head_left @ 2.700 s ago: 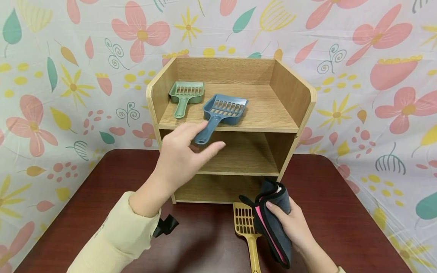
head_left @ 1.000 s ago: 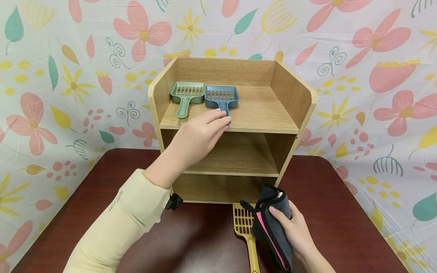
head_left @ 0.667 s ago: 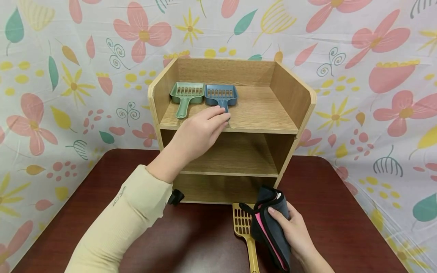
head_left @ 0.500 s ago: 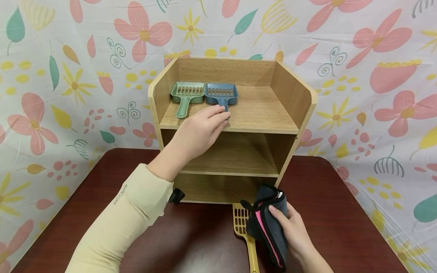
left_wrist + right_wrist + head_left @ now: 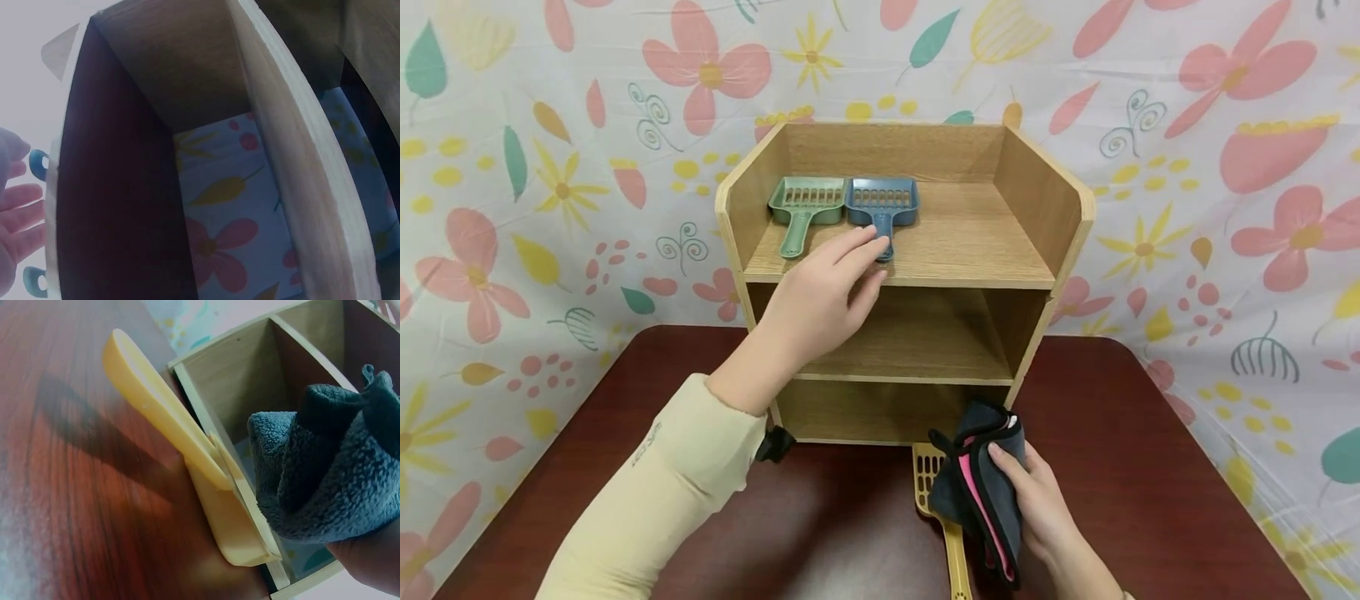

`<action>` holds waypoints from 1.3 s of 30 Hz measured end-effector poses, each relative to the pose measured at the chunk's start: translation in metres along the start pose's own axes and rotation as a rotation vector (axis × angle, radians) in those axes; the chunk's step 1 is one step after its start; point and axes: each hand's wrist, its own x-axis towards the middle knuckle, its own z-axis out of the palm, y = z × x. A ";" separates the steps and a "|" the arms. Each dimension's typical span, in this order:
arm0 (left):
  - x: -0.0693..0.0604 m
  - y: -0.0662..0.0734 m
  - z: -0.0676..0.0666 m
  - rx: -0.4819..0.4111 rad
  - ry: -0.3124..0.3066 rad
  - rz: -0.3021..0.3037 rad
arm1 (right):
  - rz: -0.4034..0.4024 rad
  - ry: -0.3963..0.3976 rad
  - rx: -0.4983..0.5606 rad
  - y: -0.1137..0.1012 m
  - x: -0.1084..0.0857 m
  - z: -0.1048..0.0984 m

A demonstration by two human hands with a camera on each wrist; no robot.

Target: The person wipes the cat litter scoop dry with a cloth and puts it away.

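My left hand is at the front edge of the top shelf, fingers relaxed over the handle end of a blue litter scoop. Whether a fingertip touches that handle cannot be told. Close on the scoop's left lies a green litter scoop, its handle also toward the front. In the left wrist view, the fingers extend beside the handle ends. My right hand grips a folded dark grey cloth with black and pink edging. Under the cloth's left side, a yellow litter scoop is partly hidden on the table.
A wooden shelf unit with raised top sides and two lower compartments stands on the dark red table. Behind hangs a flower-printed sheet. The yellow scoop's head reaches close to the unit's base.
The blue scoop, earlier held askew over the shelf edge, now lies straight beside the green one. My left fingers have loosened and drawn slightly left. The cloth has shifted slightly left.
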 end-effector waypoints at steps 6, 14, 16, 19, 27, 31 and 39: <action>-0.024 0.007 -0.016 -0.018 0.074 0.000 | -0.026 0.002 -0.025 -0.004 0.002 -0.001; -0.063 0.017 -0.010 -0.117 0.077 -0.005 | -0.074 0.021 -0.023 -0.011 0.002 -0.007; -0.075 0.020 -0.002 -0.152 0.056 -0.036 | -0.086 0.032 -0.024 -0.012 0.001 -0.008; -0.091 0.024 0.010 -0.198 0.008 -0.098 | -0.101 0.056 -0.042 -0.013 0.001 -0.009; -0.121 0.036 0.043 -0.382 -0.154 -0.318 | -0.120 0.054 -0.038 -0.015 -0.001 -0.013; -0.133 0.044 0.061 -0.502 -0.258 -0.441 | -0.126 0.062 -0.032 -0.016 -0.001 -0.015; -0.152 0.057 0.087 -0.849 -0.529 -0.745 | -0.138 0.079 -0.022 -0.017 -0.003 -0.018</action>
